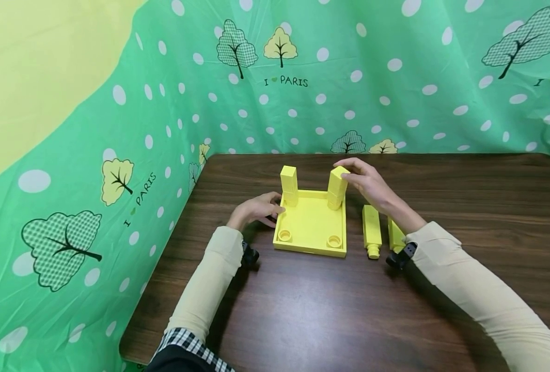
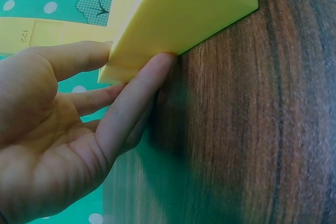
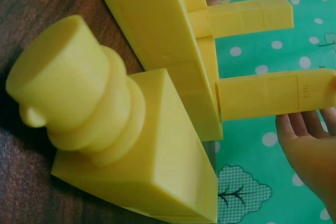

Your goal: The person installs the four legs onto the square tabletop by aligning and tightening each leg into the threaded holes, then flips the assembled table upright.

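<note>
A square yellow tray-like base (image 1: 309, 222) with a raised rim lies on the table, showing two round sockets at its near corners. At its left rim is my left hand (image 1: 256, 209), gripping the edge between thumb and fingers. A square yellow leg (image 1: 289, 183) stands upright in the far left corner. The other upright leg (image 1: 336, 188), at the far right corner, has its upper end held by my right hand (image 1: 365, 181); the right wrist view shows fingers along the side of this leg (image 3: 273, 95).
Right of the base lies a loose yellow leg (image 1: 372, 230), its round, knobbed end facing me. Another yellow leg (image 1: 395, 236) beside it is partly hidden by my right forearm. A green printed cloth (image 1: 321, 98) hangs behind the brown wooden table (image 1: 302, 310).
</note>
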